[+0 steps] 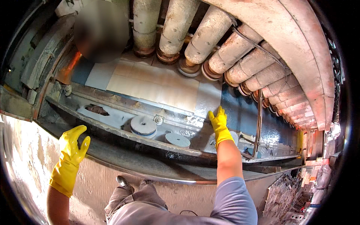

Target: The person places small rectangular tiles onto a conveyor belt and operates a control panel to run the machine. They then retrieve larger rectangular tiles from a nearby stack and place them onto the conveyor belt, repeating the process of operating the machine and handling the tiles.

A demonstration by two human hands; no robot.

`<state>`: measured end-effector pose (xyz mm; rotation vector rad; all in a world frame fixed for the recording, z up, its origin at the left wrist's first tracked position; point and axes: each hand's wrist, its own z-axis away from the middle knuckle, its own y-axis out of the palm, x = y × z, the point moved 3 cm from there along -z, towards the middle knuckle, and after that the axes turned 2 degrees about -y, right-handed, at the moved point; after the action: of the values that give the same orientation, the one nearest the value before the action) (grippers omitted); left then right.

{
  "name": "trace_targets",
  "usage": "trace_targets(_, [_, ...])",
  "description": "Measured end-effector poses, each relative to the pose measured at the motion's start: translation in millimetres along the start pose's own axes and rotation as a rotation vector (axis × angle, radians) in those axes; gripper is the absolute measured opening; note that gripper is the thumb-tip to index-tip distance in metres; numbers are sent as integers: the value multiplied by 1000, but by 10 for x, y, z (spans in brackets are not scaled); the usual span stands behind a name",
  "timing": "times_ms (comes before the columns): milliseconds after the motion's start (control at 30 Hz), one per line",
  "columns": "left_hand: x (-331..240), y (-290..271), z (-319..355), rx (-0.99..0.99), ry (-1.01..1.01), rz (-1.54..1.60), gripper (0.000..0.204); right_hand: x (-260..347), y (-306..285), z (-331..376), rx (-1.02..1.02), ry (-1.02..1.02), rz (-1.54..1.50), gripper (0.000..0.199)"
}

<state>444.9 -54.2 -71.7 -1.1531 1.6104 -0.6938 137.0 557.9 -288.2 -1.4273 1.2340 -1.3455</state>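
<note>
My right hand [220, 125], in a yellow rubber glove, reaches over the machine's ledge with its fingers stretched out. Its fingertips lie at the edge of a wet, pale slab [209, 93], beside a dark wet surface [238, 103]; whether they touch it I cannot tell. My left hand [72, 146], gloved the same way, is raised near the left of the machine's front edge, thumb and fingers apart and nothing in it. Beige slabs [150, 84] lie side by side on the machine bed. On the ledge sit a thick round disc [143, 125] and a flatter ridged disc [177, 140].
A row of thick cylindrical heads [176, 28] hangs over the slabs. An upright metal bar [258, 123] stands right of my right hand. The machine's front rail [157, 174] curves before my legs. Stacked thin pieces [283, 195] lie on the floor at lower right.
</note>
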Motion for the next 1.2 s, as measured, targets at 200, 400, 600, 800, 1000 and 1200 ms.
trace_targets(200, [0, 28, -365, 7, 47, -23, 36, 65, -16, -424, 88, -164, -22, 81])
trace_targets(400, [9, 62, -717, 41, 47, -36, 37, 74, -42, -625, 139, -186, 52, 76])
trace_targets(600, [-21, 25, -1020, 73, -32, -40, 34, 318, -83, -757, 173, -158, 125, 68])
trace_targets(800, [-18, -25, -1228, 83, -31, -82, 34, 512, -144, -823, 183, -141, 239, 66])
trace_targets(1000, [-42, 13, -1393, 54, -55, -76, 32, 575, -303, -715, 323, -260, 262, 73])
trace_targets(1200, [-23, 20, -1517, 89, -112, -71, 35, 749, -854, -542, 668, -307, 176, 77])
